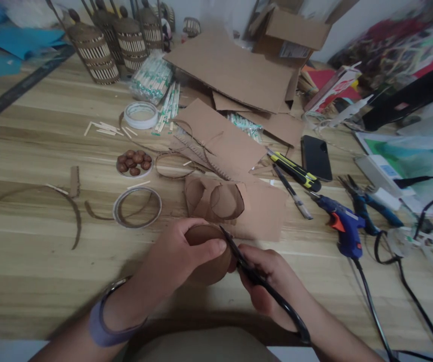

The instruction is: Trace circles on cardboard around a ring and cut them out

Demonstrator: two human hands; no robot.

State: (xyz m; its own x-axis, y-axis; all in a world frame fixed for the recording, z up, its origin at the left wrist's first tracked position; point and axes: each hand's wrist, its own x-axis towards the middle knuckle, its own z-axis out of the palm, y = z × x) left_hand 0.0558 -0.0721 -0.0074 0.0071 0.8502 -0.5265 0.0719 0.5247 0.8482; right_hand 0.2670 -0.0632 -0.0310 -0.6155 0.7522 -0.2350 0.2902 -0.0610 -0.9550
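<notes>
Apparently, edge trimming is in hand: cardboard disc, lower centre of frame, is pinched by fingers of the left hand; black scissors are gripped in the right hand, blades at rim. Next, steady disc rotation seems called for.

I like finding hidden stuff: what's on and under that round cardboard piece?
The left hand has its thumb on top of the round cardboard piece; black scissors are at its right edge. What's underneath is covered.
</notes>
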